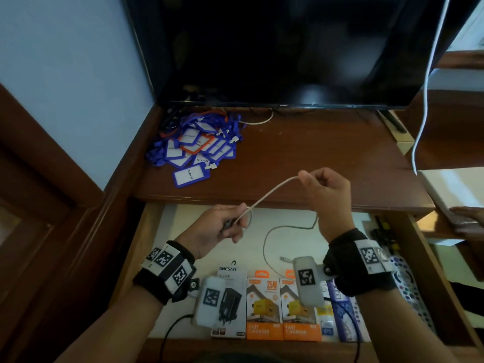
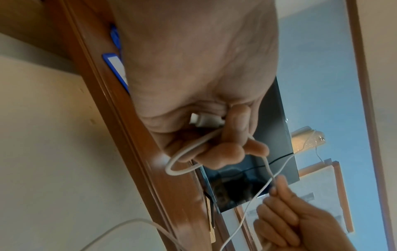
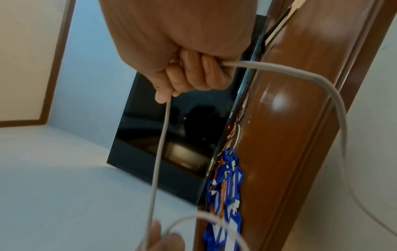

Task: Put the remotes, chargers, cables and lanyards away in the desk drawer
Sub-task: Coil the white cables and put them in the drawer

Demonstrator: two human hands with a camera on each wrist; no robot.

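Observation:
A white cable (image 1: 272,191) is stretched between both hands above the open drawer (image 1: 146,231). My left hand (image 1: 225,226) grips one end, its plug (image 2: 206,120) tucked in the palm with a small loop (image 2: 182,163) below the fingers. My right hand (image 1: 324,189) pinches the cable (image 3: 161,144) higher up over the desk's front edge. The rest of the cable (image 1: 272,237) hangs down and lies on the drawer floor. A heap of blue and orange lanyards with badge holders (image 1: 196,145) lies on the desk top at back left. Boxed chargers (image 1: 282,307) line the drawer's front.
A dark TV screen (image 1: 288,48) stands at the back of the wooden desk (image 1: 314,158). A remote (image 1: 411,292) lies at the drawer's right side. Another white cable (image 1: 429,82) hangs at the right. Another person's hand (image 1: 468,218) shows at the right edge.

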